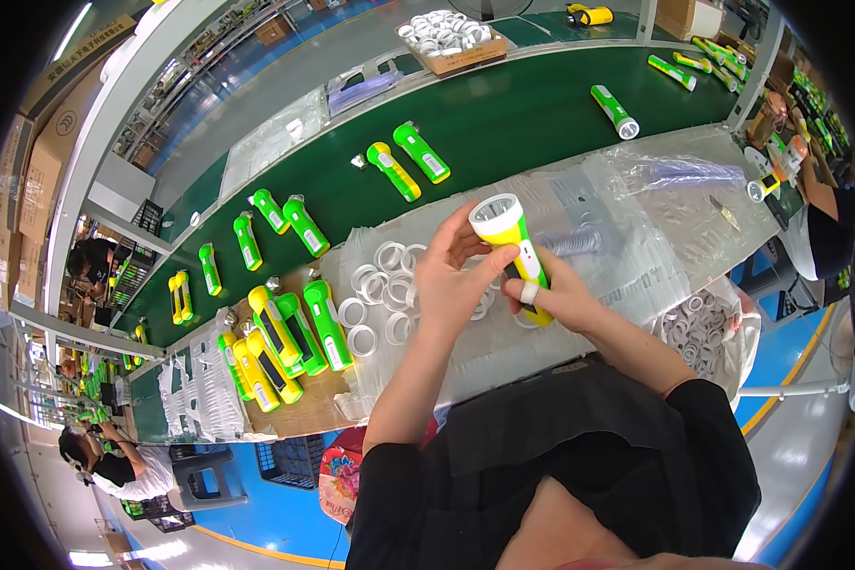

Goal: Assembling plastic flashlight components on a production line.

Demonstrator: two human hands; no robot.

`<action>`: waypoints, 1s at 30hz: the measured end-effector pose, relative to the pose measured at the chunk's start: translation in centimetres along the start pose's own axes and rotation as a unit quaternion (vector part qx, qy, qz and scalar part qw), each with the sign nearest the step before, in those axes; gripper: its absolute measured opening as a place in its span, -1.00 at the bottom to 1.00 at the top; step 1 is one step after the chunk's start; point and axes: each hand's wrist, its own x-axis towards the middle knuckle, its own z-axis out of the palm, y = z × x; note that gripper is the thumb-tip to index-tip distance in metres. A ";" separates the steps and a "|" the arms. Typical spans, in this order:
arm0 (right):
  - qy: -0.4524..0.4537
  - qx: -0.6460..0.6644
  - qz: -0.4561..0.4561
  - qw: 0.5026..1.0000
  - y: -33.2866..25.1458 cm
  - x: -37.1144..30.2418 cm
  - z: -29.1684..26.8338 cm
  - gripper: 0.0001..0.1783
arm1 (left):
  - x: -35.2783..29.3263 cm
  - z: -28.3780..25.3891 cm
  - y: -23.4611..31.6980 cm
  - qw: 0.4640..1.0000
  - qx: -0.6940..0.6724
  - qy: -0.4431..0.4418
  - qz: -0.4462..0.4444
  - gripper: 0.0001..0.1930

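Note:
Above the bench I hold a yellow and green flashlight (pixel 510 228) with a white-rimmed lens, tilted with its head up and away from me. My left hand (pixel 453 275) curls around it below the head, thumb across the front. Lower down, my right hand (pixel 562 293) grips the body near its tail. A small white band (pixel 529 293) shows at the right thumb; whether it is worn or held I cannot tell. Beside and beneath my left forearm, several loose white rings (pixel 399 291) lie on the plastic-covered bench (pixel 484 344).
Several flashlights (pixel 327 323) stand grouped at the left on cardboard. More flashlights (pixel 420 152) ride the green conveyor belt (pixel 513 114) beyond the bench. A carton of white rings (pixel 451 43) sits past the belt. A bag of rings (pixel 698 332) hangs at right. Co-workers (pixel 114 461) sit on both sides.

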 end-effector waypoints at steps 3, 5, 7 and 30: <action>-0.022 0.127 0.043 0.991 -0.5 -0.4 0.2 -0.45 | 0.4 -0.8 -1.0 0.994 -0.088 0.009 -0.069 -0.46; -0.075 0.240 0.080 0.965 -0.3 -0.4 -0.3 -0.40 | 1.3 -1.1 -1.2 0.991 -0.104 0.001 -0.087 -0.38; -0.094 0.245 0.097 0.960 0.2 -0.3 -0.7 -0.40 | 2.2 -1.2 -1.3 0.972 -0.179 0.010 -0.154 -0.20; -0.050 -0.075 0.047 0.995 1.2 -1.8 1.1 -0.77 | 0.3 2.2 -0.4 0.965 -0.217 -0.080 -0.123 -0.74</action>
